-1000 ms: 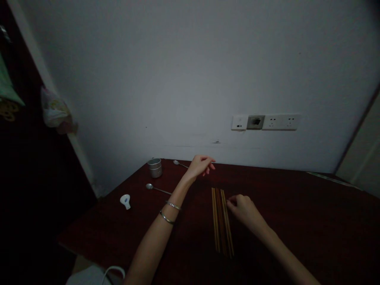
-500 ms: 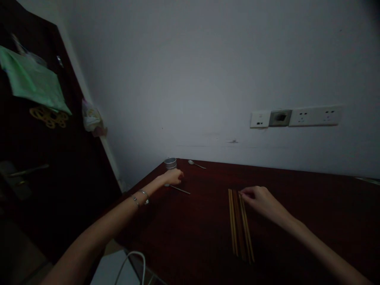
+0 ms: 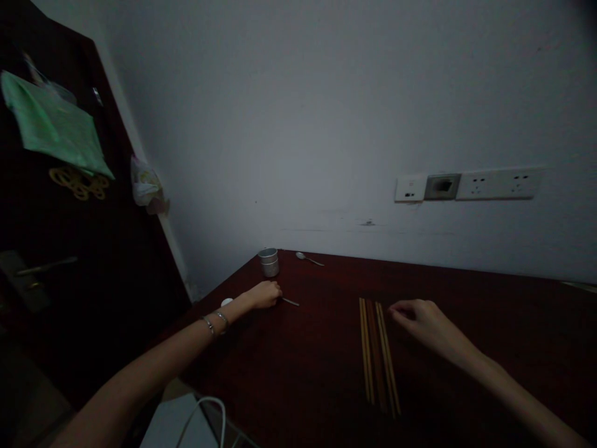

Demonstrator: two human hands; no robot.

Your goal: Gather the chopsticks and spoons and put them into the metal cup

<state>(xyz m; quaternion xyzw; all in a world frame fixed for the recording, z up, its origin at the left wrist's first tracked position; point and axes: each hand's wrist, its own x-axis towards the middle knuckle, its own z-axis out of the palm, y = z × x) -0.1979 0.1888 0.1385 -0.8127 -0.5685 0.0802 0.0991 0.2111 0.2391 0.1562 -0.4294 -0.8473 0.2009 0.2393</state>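
Observation:
My left hand [image 3: 265, 294] is closed over a metal spoon [image 3: 290, 302] at the left of the table; only the handle shows past the fingers, and the bowl is hidden. Just behind that hand stands a ridged metal cup [image 3: 269, 264]. A second spoon [image 3: 308, 259] lies near the wall. Several chopsticks, yellowish [image 3: 365, 348] at both sides and reddish brown [image 3: 377, 354] in between, lie side by side at centre right. My right hand [image 3: 415, 316] hovers right of their far ends, thumb and fingers together in a pinch, with nothing visible between them.
All this is on a dark red wooden table [image 3: 321, 373] against a pale wall with sockets [image 3: 499, 185]. A small white round thing [image 3: 227, 302] shows behind my left wrist. A white box-like object [image 3: 181, 423] with a cable is below the near left edge. A dark door [image 3: 125, 274] stands left.
My left hand has come down and nearer from beside the cup onto the spoon, uncovering the cup. My right hand has drawn back to the right, off the chopsticks.

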